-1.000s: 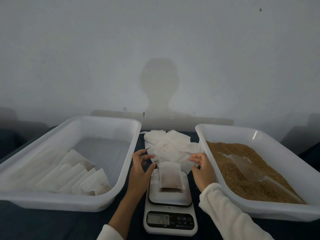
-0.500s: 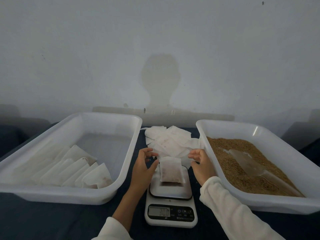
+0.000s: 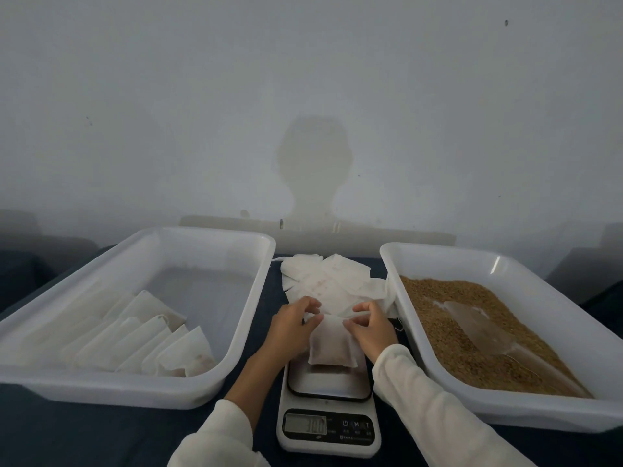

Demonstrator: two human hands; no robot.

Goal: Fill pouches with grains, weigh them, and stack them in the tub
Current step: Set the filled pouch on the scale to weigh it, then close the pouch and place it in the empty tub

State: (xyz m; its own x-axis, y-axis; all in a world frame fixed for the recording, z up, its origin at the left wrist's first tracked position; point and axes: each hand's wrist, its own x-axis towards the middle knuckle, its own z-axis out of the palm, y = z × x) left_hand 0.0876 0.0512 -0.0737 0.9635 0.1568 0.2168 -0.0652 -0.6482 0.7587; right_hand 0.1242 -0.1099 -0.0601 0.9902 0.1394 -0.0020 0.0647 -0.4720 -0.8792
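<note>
A filled white pouch (image 3: pixel 332 347) lies on the platform of a small digital scale (image 3: pixel 328 423), whose display is lit. My left hand (image 3: pixel 291 326) pinches the pouch's top left corner and my right hand (image 3: pixel 371 328) pinches its top right corner. The white tub (image 3: pixel 249 298) on the left holds a row of several filled pouches (image 3: pixel 151 345) leaning against one another along its near side. The white tub (image 3: pixel 404 291) on the right holds brown grains (image 3: pixel 448 318) with a clear scoop (image 3: pixel 478 328) lying in them.
A loose pile of empty white pouches (image 3: pixel 330 281) lies between the two tubs, just behind the scale. Everything stands on a dark cloth (image 3: pixel 84 433) against a pale wall. The far half of the left tub shows bare floor.
Both hands have closed in from either side of the scale and taken hold of the pouch's top corners. The pouch still lies on the scale.
</note>
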